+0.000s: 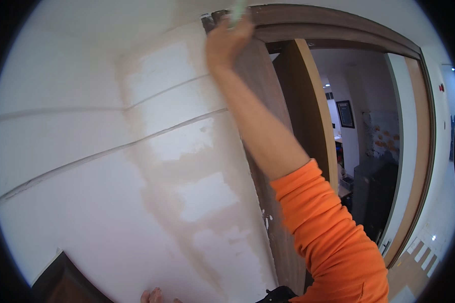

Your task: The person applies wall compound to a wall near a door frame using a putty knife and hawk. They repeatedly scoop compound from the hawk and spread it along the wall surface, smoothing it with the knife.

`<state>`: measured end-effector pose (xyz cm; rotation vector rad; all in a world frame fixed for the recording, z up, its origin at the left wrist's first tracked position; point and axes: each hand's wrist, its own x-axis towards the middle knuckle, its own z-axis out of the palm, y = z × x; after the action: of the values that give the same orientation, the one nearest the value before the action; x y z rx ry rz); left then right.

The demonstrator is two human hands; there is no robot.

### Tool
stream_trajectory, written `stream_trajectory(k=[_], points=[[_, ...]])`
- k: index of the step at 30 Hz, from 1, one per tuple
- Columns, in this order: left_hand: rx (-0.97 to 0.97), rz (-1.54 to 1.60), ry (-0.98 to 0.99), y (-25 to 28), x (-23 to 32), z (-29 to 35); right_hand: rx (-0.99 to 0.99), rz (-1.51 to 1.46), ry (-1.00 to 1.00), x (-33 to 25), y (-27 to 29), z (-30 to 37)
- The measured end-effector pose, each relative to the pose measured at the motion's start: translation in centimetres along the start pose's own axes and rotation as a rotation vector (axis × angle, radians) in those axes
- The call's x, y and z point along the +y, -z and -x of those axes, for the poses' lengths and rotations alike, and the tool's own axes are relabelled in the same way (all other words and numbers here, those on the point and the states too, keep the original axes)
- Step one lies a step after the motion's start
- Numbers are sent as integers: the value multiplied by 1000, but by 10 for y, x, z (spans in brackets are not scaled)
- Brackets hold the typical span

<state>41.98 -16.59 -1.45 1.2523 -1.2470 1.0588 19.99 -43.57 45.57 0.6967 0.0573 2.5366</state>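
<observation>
My right hand [229,40], at the end of an arm in an orange sleeve, is raised to the upper left corner of a brown door frame [333,31]. It is closed around a pale green, narrow tool [237,12], blurred, whose exact kind I cannot make out. Only a few fingertips of my left hand [152,296] show at the lower edge, a little apart, in front of the white wall. Nothing is visible in them; the rest of that hand is cut off. Beside the frame, the wall [207,197] carries beige and white patches of filler.
Two dark grooves [111,149] run across the wall on the left. A wooden door [308,96] stands ajar in the frame, with a room behind it. A dark-framed object [65,283] is at lower left. White strips [424,260] lie on the floor at right.
</observation>
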Motion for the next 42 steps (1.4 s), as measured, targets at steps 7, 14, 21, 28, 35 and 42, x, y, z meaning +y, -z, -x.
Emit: stream_trajectory(k=[7, 14, 21, 28, 35, 42], points=[[26, 5, -80, -10, -7, -1, -5, 172, 155, -53, -81, 53], [-14, -70, -100, 1, -15, 3, -127, 3, 41, -9, 7, 19], [-37, -39, -96, -2, -17, 0, 39, 156, -276, 45, 30, -121], [-31, -89, -104, 1, -19, 1, -174, 126, -1, -42, -54, 60], [-28, -54, -111, 4, -19, -1, -154, -33, 52, -55, 3, 23], [-13, -48, -90, 4, -10, -4, -26, 222, 93, -68, -30, -69]])
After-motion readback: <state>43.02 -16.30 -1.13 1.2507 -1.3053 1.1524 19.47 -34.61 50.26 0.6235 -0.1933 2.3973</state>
